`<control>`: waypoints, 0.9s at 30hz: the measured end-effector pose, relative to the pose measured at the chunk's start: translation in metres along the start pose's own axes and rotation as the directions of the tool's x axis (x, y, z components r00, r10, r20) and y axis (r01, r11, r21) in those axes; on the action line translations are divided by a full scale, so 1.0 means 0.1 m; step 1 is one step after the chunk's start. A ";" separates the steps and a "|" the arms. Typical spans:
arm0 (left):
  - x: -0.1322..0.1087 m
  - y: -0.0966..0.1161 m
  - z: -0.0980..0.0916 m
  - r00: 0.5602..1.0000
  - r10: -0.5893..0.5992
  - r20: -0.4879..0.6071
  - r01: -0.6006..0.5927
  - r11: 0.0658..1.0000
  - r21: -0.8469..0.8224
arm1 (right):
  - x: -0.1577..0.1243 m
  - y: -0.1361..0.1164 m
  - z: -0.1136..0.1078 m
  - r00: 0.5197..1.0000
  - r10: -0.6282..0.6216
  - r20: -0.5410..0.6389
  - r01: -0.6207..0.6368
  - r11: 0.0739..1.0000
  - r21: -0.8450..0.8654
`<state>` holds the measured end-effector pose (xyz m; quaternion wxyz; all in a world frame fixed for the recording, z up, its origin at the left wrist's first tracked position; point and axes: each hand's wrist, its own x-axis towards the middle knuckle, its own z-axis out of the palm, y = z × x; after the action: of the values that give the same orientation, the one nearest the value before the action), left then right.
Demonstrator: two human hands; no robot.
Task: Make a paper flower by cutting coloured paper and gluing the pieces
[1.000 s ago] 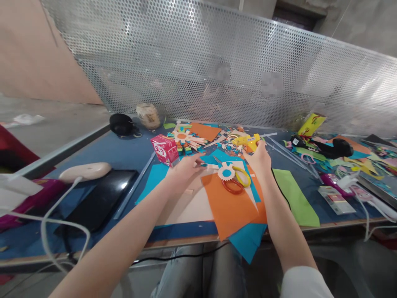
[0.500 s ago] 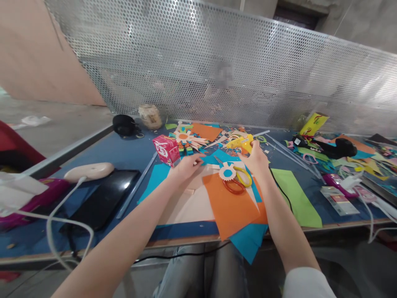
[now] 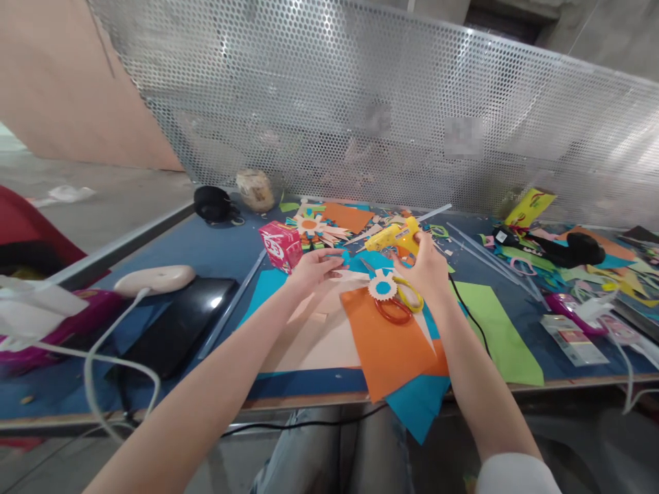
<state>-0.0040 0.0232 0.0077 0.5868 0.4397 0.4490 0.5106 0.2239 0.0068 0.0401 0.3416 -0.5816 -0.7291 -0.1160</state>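
Observation:
My right hand [image 3: 425, 267] is closed round the grip of a yellow glue gun [image 3: 392, 237], held just above the table with its nozzle pointing left. My left hand [image 3: 315, 266] rests on the paper sheets with its fingers pinched on a small blue paper piece [image 3: 342, 259]. Between my hands lies a white toothed paper flower with a blue centre [image 3: 382, 287], on top of scissors with yellow and red handles [image 3: 398, 302]. They sit on an orange sheet [image 3: 386, 343] over blue and peach sheets.
A pink carton [image 3: 281, 245] stands left of my left hand. A finished paper flower [image 3: 311, 227] and scraps lie behind. A green sheet [image 3: 498, 331] is at the right, a black tablet [image 3: 175, 326] and a white corded device [image 3: 154, 280] at the left. A perforated metal screen [image 3: 360, 110] backs the table.
My right hand has lifted the glue gun and brought it left and nearer, turning its nozzle toward my left hand. My left hand has shifted slightly right on the paper.

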 end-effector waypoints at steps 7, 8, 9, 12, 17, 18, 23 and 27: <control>-0.01 -0.02 0.01 0.993 0.108 0.046 -0.113 0.985 0.131 | -0.02 -0.09 -0.02 0.999 -0.028 0.027 0.029 0.999 -0.031; -0.01 -0.02 0.01 0.992 0.119 0.053 -0.125 0.982 0.143 | -0.01 -0.09 -0.01 0.999 -0.035 0.037 0.037 0.998 -0.041; 0.00 -0.02 0.01 0.991 0.124 0.059 -0.131 0.980 0.152 | -0.01 -0.08 0.00 0.998 -0.046 0.040 0.048 0.998 -0.051; -0.01 -0.02 0.01 0.989 0.125 0.073 -0.136 0.977 0.167 | 0.00 -0.05 0.03 0.996 -0.081 0.041 0.083 0.994 -0.072; -0.02 -0.02 0.01 0.989 0.121 0.091 -0.135 0.976 0.168 | 0.01 -0.03 0.06 0.994 -0.095 0.060 0.100 0.991 -0.084; -0.02 -0.02 0.01 0.988 0.119 0.094 -0.133 0.976 0.170 | 0.01 -0.03 0.06 0.993 -0.098 0.062 0.103 0.991 -0.086; -0.03 -0.01 0.02 0.988 0.111 0.107 -0.128 0.979 0.162 | 0.02 -0.05 0.06 0.989 -0.131 0.065 0.137 0.986 -0.095; -0.05 0.02 0.04 0.988 0.109 0.113 -0.126 0.979 0.162 | 0.02 -0.03 0.08 0.986 -0.164 0.020 0.165 0.981 -0.097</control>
<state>-0.0010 0.0178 0.0111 0.5388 0.5395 0.4328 0.4810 0.2178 0.0121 0.0367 0.2975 -0.5360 -0.7701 -0.1764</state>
